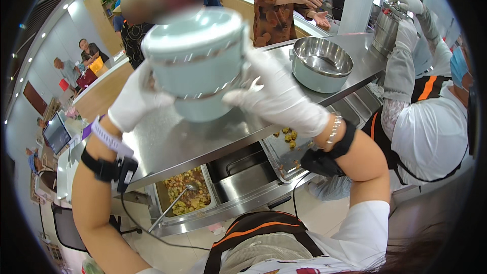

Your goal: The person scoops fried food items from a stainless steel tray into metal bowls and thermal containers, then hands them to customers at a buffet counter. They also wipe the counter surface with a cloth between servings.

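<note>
A pale green stacked food carrier with a lid and metal bands (pixel 198 68) is held up over the steel counter, blurred as if moving. My left hand (pixel 139 97), in a white glove, grips its left side. On its right side my right hand (pixel 274 93), gloved too, is closed around the carrier. An uncovered pale green bowl with a steel lining (pixel 321 64) stands on the counter, to the right of my right hand. Under the counter edge, a steel pan of cooked food (pixel 188 192) has a long-handled ladle (pixel 167 211) lying in it.
The steel counter (pixel 175 148) crosses in front of me. Below it are an empty deep pan (pixel 243 177) and a tray with scattered food pieces (pixel 281 152). At the right, a gloved co-worker holds a metal container (pixel 386 30). People stand beyond the counter.
</note>
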### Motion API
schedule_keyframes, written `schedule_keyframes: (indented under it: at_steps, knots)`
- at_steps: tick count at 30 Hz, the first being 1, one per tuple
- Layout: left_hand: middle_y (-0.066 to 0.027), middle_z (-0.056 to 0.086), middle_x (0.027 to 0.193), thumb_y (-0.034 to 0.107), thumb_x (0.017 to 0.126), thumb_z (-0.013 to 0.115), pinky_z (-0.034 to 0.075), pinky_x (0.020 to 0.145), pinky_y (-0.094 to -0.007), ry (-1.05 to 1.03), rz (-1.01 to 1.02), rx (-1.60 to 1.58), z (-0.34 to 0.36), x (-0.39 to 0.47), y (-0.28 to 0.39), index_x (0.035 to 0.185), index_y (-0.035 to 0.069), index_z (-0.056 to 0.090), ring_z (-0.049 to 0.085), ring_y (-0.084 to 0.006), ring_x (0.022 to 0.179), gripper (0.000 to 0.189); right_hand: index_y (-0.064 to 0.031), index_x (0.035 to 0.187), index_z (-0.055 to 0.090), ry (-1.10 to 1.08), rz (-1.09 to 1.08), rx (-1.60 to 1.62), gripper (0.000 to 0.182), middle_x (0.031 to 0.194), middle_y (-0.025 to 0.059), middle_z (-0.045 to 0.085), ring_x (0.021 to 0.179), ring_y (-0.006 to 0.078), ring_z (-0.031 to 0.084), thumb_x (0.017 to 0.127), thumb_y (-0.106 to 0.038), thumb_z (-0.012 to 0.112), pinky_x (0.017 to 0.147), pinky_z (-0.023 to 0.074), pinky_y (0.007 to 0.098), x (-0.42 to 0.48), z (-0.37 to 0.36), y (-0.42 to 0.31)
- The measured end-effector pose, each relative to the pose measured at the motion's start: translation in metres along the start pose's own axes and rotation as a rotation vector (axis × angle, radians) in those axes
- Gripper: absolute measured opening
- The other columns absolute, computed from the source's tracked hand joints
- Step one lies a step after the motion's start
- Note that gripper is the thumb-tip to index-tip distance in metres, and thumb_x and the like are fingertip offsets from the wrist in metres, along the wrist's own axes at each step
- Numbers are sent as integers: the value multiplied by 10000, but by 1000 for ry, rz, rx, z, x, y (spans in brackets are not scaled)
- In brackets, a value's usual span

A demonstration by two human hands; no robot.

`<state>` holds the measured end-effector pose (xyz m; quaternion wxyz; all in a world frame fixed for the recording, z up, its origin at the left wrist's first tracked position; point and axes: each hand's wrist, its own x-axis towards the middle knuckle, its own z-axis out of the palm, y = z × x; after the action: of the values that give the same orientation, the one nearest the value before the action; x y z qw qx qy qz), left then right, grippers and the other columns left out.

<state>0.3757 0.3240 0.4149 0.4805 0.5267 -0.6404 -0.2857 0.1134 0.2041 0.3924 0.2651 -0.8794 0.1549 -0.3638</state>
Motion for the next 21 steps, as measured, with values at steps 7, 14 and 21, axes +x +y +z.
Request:
schedule_keyframes:
  at_steps: [7, 14, 21]
  knots:
    - [-75, 459, 1404, 143, 633, 895, 391, 1064, -370, -7, -264, -40, -15, -47, -19, 1450, 39, 304, 463, -199, 1264, 1014, -12, 1356, 452, 28, -136, -568, 681, 1005, 145, 599, 979, 291, 565, 759, -224, 701, 904, 415, 433, -16, 21, 9]
    - [-95, 448, 1411, 177, 649, 894, 354, 1094, -364, -9, -254, -110, -2, -48, -13, 1448, 10, 289, 429, -200, 1294, 1016, -224, 1331, 538, 160, 26, -1081, 563, 969, 62, 632, 1038, 245, 580, 784, -256, 669, 924, 402, 458, -34, -46, 43]
    - [-128, 515, 1326, 130, 727, 826, 449, 1009, -339, -47, -236, 53, 52, 16, -9, 1437, -4, 287, 505, -193, 1216, 902, -283, 1282, 577, 115, 28, -1216, 564, 981, 61, 625, 974, 265, 583, 743, -193, 716, 946, 376, 404, -49, -145, 124]
